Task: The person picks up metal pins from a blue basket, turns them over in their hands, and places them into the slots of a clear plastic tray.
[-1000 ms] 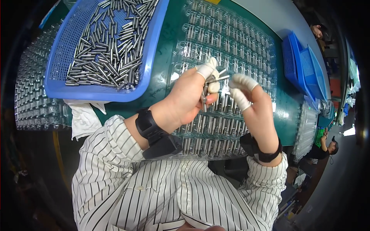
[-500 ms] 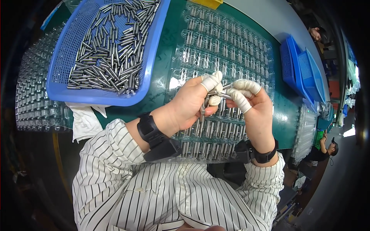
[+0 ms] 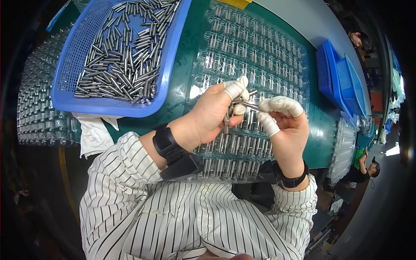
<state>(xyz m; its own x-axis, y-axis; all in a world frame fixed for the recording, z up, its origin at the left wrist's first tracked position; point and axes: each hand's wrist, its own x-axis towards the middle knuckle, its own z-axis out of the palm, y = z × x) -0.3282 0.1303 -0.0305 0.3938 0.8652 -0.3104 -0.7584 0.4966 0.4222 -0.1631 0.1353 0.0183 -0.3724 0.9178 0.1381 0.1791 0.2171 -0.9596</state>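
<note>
My left hand [image 3: 208, 110], with white finger cots on its thumb and fingers, is closed around several slim metal pins. My right hand [image 3: 289, 130], also in finger cots, has thumb and forefinger at the end of one metal pin [image 3: 250, 105] that reaches across from the left fingers. Below both hands lies a clear plastic tray [image 3: 225, 179] with rows of slots; shiny metal pins [image 3: 221, 166] stand in its near rows. Part of the tray's middle is hidden by my hands.
Left of the tray, a blue basket [image 3: 166, 82] holds many loose metal pins [image 3: 117, 71]. A white cloth [image 3: 96, 135] hangs below it. More clear trays [image 3: 39, 104] are at the far left. Blue baskets [image 3: 327, 78] stand at right; a yellow container [image 3: 237, 3] is at the back.
My right hand has shifted slightly right, and its fingers have drawn back a little from the left hand. The left hand keeps its hold on the pins, almost in place.
</note>
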